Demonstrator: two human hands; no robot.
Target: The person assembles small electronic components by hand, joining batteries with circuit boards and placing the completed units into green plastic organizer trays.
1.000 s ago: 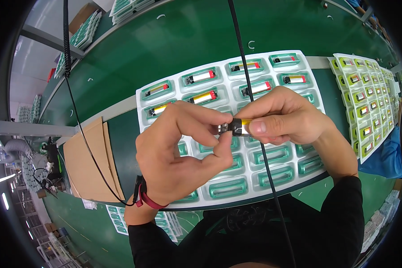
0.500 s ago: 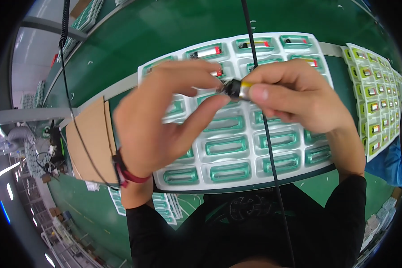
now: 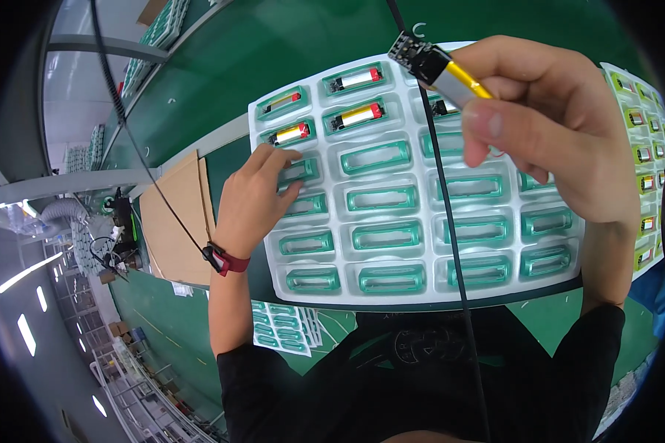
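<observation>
Between the thumb and fingers of my right hand (image 3: 561,129) is a small battery cell (image 3: 454,86), silver with yellow tape and a black circuit-board end. It is held tilted above the far right part of a white tray (image 3: 331,214) with green-rimmed slots. My left hand (image 3: 253,190) reaches over the tray's left column, thumb and fingers apart at a slot, with nothing seen in them. Close beyond its fingertips lies a yellow cell with a red end (image 3: 288,134). Other cells (image 3: 357,116) rest in the far rows; my right hand hides part of those rows.
A second tray (image 3: 646,166) of filled yellow-green slots stands at the right. Brown cardboard (image 3: 174,221) lies to the left. A black cable (image 3: 449,221) hangs across the view over the tray. More trays (image 3: 284,328) sit below the table edge.
My hands have parted. The left has left the cell's black end and dropped to the tray's left column; the right has lifted the cell up and away.
</observation>
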